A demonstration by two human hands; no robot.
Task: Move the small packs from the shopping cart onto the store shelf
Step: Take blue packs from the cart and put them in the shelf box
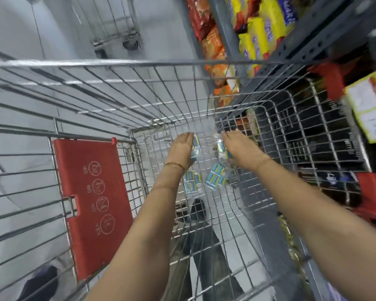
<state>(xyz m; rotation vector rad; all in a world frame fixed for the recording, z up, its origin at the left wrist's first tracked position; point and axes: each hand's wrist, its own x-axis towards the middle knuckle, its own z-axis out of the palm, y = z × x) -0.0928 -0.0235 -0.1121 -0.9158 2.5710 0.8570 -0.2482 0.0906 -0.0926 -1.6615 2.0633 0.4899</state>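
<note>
Hands reach deep into a wire shopping cart [182, 88], seen from above by a camera on the person's head. Both bare arms stretch down to the cart's floor, where the small packs lie.

The left hand [181, 146] is held flat and edge-on, fingers together, with a blue-and-white pack [196, 148] pressed against its inner side. The right hand [237, 146] mirrors it, with another pack in clear wrapping [220, 147] at its inner edge. The two hands face each other a little apart, as though gathering the packs between them to lift several at once. Whether either hand has actually closed around its pack cannot be told; the fingertips are hidden and the picture is smeared by motion.

Two more packs [215, 179] lie loose on the cart floor, just nearer the person than the hands, one beside the left wrist. A thin gold bangle [175, 165] circles that wrist.

A red plastic flap [91, 205] printed with round warning symbols sits at the left of the cart. To the right stands the store shelf [312, 40], close against the cart, its upper levels filled with yellow, orange and red snack bags [260, 31]. That closeness would keep the carry short.

Lower shelf levels are dark behind the cart's mesh and hard to read. Print on the packs is too blurred to make out. Through the cart floor, a dark trouser leg and shoe [196, 211] show dimly.
</note>
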